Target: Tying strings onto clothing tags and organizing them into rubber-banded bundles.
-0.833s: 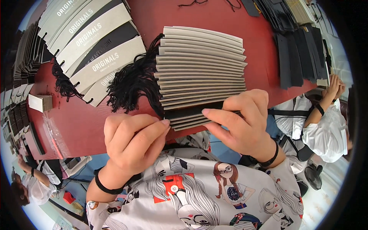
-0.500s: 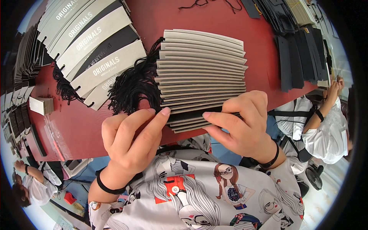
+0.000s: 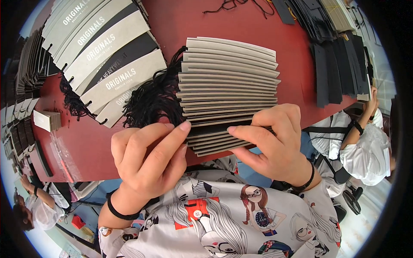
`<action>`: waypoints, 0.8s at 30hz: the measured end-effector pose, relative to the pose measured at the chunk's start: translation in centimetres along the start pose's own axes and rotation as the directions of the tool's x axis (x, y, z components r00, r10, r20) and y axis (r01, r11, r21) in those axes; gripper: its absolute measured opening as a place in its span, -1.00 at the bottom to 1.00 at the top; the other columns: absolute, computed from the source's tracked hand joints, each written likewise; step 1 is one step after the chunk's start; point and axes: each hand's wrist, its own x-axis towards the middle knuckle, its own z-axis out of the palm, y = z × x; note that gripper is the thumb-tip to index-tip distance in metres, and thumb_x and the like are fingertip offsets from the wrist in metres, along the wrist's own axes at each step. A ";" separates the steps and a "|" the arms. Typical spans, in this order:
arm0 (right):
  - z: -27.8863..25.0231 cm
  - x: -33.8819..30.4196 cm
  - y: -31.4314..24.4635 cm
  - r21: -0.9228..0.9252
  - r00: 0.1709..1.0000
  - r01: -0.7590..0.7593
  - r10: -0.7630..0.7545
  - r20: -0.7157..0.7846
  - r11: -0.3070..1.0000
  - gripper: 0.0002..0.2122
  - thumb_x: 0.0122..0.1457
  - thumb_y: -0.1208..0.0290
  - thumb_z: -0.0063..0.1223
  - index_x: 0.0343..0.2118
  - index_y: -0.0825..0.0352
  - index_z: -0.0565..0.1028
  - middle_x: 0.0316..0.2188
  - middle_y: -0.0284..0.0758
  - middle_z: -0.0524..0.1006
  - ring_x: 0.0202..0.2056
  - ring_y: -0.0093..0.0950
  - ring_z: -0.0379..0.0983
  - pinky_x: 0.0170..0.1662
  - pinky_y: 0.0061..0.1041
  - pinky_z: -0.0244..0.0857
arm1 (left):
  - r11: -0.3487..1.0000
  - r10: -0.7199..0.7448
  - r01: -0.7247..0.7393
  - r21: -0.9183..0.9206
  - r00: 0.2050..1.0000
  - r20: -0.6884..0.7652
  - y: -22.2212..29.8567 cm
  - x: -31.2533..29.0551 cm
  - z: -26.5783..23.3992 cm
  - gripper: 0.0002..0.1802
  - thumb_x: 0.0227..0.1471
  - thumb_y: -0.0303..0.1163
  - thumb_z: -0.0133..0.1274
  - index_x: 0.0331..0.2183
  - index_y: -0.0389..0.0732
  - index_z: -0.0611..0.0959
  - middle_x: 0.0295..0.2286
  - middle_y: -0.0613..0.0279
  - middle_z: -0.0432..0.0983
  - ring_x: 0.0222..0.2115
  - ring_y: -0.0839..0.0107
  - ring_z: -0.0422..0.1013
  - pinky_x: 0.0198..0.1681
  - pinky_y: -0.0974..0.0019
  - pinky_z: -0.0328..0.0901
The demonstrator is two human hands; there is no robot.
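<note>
A row of grey hang tags (image 3: 230, 84) lies fanned in front of me, edges up, with black strings (image 3: 150, 101) bunched at its left end. My left hand (image 3: 148, 161) is closed at the near left corner, its index fingertip against the tag ends beside the strings. At the near right side my right hand (image 3: 277, 148) grips the last tags, index finger on a black face and thumb below. A gap between tags shows that black face. What the left thumb presses on is partly hidden.
Printed grey and black tags (image 3: 112, 64) overlap at upper left on the red table (image 3: 172, 17). Stacks of black tags (image 3: 340, 69) stand at upper right. A small stack of cards (image 3: 46, 120) and clear plastic film (image 3: 64, 157) lie left. Other people sit at both sides.
The fanned tags sit slightly lower and farther right in view. The left hand has tilted a little and its thumb now shows. Both hands stay on the near tags.
</note>
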 end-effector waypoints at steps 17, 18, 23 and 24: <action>-0.7 0.9 0.3 0.000 0.997 -0.010 0.010 0.077 1.000 -0.52 -0.41 0.37 0.36 -0.24 0.18 0.59 -0.34 -0.43 0.40 -0.29 -0.39 0.33 -0.27 -0.34 0.13 | 1.000 -0.002 0.003 -0.015 0.999 0.049 0.0 0.1 0.0 -0.54 -0.34 -0.57 0.22 -0.24 -0.08 0.75 -0.32 0.30 0.54 -0.36 0.34 0.32 -0.26 0.35 0.20; -0.7 0.9 0.3 0.010 0.997 -0.009 0.008 0.076 1.000 -0.51 -0.42 0.37 0.36 -0.24 0.18 0.59 -0.34 -0.43 0.40 -0.29 -0.39 0.33 -0.27 -0.34 0.14 | 0.999 -0.029 0.030 -0.014 0.998 0.047 0.0 0.3 0.0 -0.54 -0.34 -0.55 0.21 -0.23 -0.10 0.75 -0.33 0.29 0.54 -0.36 0.33 0.31 -0.26 0.34 0.19; -0.7 1.1 0.4 0.028 0.997 0.000 -0.003 0.078 1.000 -0.51 -0.44 0.38 0.36 -0.25 0.18 0.59 -0.34 -0.44 0.39 -0.30 -0.40 0.34 -0.29 -0.35 0.14 | 0.998 -0.047 0.045 0.033 0.997 0.057 0.0 1.0 0.0 -0.53 -0.30 -0.50 0.20 -0.18 -0.15 0.73 -0.32 0.23 0.53 -0.35 0.30 0.30 -0.23 0.31 0.18; -0.8 1.0 0.3 0.029 0.997 -0.002 -0.001 0.080 1.000 -0.50 -0.45 0.39 0.36 -0.25 0.18 0.59 -0.33 -0.44 0.39 -0.30 -0.40 0.34 -0.29 -0.35 0.14 | 0.998 -0.052 0.048 0.047 0.994 0.096 -0.1 1.0 0.0 -0.54 -0.26 -0.42 0.24 -0.17 -0.11 0.73 -0.29 0.28 0.51 -0.33 0.34 0.28 -0.22 0.33 0.18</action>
